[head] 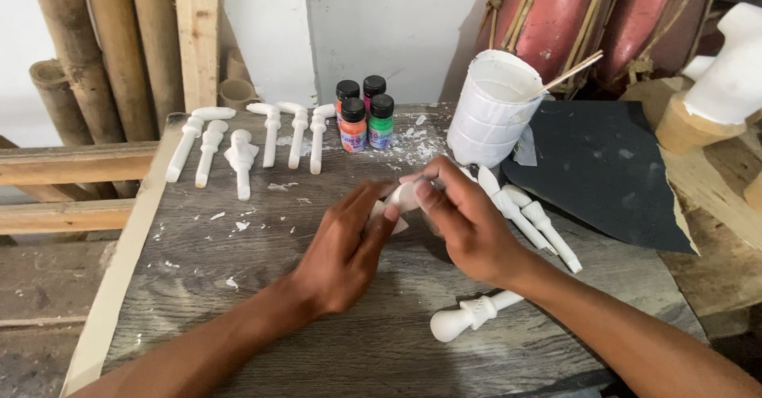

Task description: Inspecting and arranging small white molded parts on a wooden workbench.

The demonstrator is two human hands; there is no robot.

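Note:
Both hands meet over the middle of the grey wooden table. My left hand and my right hand together grip one small white carved piece, fingers wrapped around it so most of it is hidden. A row of several white carved pegs lies at the table's far left. Two more white pegs lie just right of my right hand, and one rests under my right forearm.
Several small paint bottles with black caps stand at the back centre. A white tub with a stick in it sits beside a dark sandpaper sheet. Bamboo poles and planks lean at left; red drums stand behind.

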